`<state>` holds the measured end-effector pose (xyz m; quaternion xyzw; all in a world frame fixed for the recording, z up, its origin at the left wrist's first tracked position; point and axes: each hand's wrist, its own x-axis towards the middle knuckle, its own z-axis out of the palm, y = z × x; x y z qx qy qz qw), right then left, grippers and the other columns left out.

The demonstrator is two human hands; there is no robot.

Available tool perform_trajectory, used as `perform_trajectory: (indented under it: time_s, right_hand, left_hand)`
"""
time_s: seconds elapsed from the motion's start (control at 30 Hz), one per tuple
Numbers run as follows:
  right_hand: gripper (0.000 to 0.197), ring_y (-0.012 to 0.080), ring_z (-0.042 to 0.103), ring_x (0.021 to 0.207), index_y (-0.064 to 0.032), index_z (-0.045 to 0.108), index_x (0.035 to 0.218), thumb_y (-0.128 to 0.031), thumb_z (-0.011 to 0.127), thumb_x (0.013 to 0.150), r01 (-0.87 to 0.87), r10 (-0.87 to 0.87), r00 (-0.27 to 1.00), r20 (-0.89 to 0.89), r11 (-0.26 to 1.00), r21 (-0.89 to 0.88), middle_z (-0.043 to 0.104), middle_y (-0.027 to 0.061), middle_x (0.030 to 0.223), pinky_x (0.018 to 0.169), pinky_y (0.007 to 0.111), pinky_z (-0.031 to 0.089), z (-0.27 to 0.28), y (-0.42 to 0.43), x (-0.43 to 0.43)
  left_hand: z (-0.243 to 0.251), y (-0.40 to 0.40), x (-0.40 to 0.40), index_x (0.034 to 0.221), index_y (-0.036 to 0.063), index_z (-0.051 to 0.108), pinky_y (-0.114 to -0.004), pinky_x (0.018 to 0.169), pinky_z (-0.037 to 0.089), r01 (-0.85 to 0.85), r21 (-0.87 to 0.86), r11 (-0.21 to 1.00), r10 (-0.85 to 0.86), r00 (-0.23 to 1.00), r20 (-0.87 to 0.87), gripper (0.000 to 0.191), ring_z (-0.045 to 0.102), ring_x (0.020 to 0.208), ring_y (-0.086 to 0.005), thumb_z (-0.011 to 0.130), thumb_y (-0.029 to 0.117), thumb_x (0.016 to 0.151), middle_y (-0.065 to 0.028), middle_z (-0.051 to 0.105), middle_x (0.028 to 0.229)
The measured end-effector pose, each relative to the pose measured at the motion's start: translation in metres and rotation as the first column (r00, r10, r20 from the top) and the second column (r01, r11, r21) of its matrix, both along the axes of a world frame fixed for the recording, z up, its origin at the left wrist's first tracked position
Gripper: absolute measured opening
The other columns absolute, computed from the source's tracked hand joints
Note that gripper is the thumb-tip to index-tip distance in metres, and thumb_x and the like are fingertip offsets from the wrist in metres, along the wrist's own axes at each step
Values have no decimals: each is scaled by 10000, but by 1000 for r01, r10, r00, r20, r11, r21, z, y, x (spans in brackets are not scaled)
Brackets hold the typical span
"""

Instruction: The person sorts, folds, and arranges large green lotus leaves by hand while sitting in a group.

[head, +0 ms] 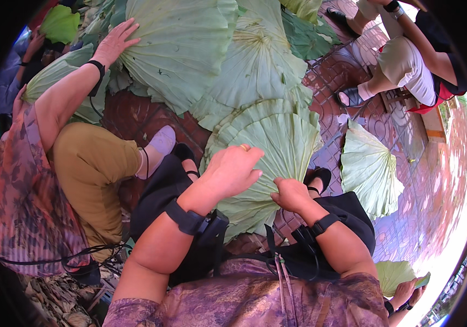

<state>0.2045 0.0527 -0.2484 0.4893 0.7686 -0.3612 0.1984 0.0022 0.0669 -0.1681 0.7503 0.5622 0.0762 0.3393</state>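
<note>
A stack of large pale-green lotus leaves [284, 135] lies on the ground before me, between my feet. My left hand [233, 169] is over the near part of the top leaf, its fingers curled and its thumb apart from them. Whether it pinches anything is hidden by the back of the hand. My right hand [293, 194] is bent around the leaf's near right part, close to where the veins meet. Its fingertips are partly hidden.
At my left, a co-worker's hand [115, 43] rests on another big lotus leaf [180, 45]. A single leaf [368, 171] lies on the patterned paving [421, 192] at right. Another person's sandalled foot [350, 98] is beyond. Black cables [94, 253] run at lower left, above dry leaf scraps [57, 298].
</note>
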Motion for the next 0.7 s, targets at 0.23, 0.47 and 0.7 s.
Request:
perform_trajectory:
  time_s: [0.23, 0.47, 0.7]
  right_hand:
    - [269, 326, 585, 831, -33, 522, 915, -246, 575, 760, -236, 236, 972, -9, 966, -101, 598, 169, 875, 674, 423, 470, 30, -3, -15]
    - [282, 316, 577, 833, -66, 507, 1025, -180, 505, 767, -397, 396, 917, -40, 917, -22, 568, 151, 934, 664, 419, 463, 43, 0, -32]
    - [233, 307, 578, 828, -54, 541, 970, -115, 446, 766, -447, 450, 893, -10, 888, 112, 577, 155, 936, 658, 411, 463, 73, 18, -46]
  left_hand:
    - [4, 1, 7, 1045, 62, 517, -413, 643, 470, 49, 8, 999, -49, 999, -13, 355, 569, 760, -342, 590, 229, 740, -165, 569, 910]
    - [15, 5, 9, 1042, 63, 521, -405, 647, 474, 37, 30, 999, -37, 999, -12, 357, 574, 769, -330, 590, 244, 741, -157, 574, 924]
    - [28, 18, 10, 1036, 58, 526, -406, 653, 471, -29, 75, 997, 27, 999, 26, 351, 572, 774, -335, 585, 234, 738, -161, 575, 914]
